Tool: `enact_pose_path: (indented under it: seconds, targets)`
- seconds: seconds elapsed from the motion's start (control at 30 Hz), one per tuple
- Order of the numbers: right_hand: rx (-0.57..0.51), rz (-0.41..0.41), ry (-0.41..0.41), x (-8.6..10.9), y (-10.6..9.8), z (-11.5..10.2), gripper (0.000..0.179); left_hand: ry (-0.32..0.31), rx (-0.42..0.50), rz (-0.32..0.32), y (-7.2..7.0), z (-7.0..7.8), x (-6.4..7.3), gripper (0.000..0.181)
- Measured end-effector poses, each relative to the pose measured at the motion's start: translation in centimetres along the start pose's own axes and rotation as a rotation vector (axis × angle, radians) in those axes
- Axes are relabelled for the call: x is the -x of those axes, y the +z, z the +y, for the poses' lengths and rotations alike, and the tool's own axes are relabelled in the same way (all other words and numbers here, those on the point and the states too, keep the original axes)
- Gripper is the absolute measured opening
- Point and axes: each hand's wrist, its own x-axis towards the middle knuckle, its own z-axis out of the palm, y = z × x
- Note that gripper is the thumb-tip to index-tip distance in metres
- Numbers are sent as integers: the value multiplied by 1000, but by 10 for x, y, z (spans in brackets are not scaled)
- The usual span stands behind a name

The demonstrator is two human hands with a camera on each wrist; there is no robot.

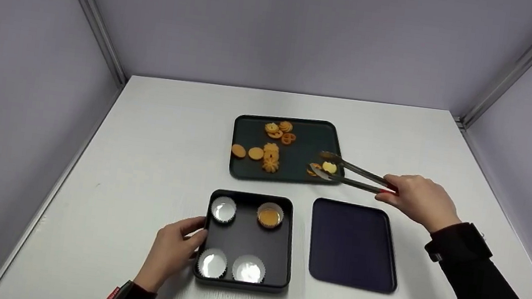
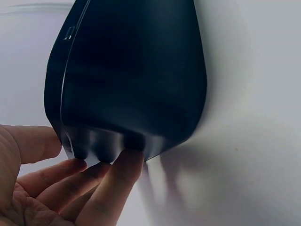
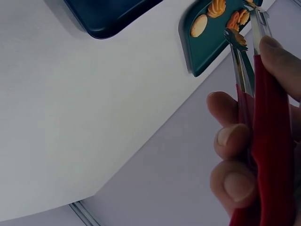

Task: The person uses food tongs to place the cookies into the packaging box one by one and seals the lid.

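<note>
In the head view my right hand (image 1: pixel 420 199) grips a pair of red-handled metal tongs (image 1: pixel 362 171). Their arms are spread, with the tips over the right end of a dark green tray (image 1: pixel 313 140), around a pale yellow cookie (image 1: pixel 329 167) and beside a browner cookie (image 1: pixel 313 169). My left hand (image 1: pixel 173 247) holds the left side of a black square baking tin (image 1: pixel 247 241). In the left wrist view, its fingers press the tin's outer wall (image 2: pixel 131 70) and the thumb is at the rim. Inside the tin, one paper-like cup (image 1: pixel 270 215) contains an orange-brown cookie.
Several other cookies (image 1: pixel 270 157) lie on the green tray's left half. Three more silvery-bottomed cups (image 1: pixel 224 210) stand in the tin's other corners. A flat dark purple tray or lid (image 1: pixel 354 247) lies right of the tin. Grey panels (image 1: pixel 280 29) border the white table (image 1: pixel 143 155).
</note>
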Motion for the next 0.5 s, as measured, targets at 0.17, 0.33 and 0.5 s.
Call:
enact_pose_path:
  seconds: [0.17,0.33,0.5]
  targets:
    - [-10,-23,8,-1,2,1,38,-3,9,3,0,0,0,34]
    - [-6,-24,-1,-3,3,1,35,-4,16,2,1,0,0,34]
    - [-2,-32,-6,-5,3,-1,33,0,11,2,1,0,0,34]
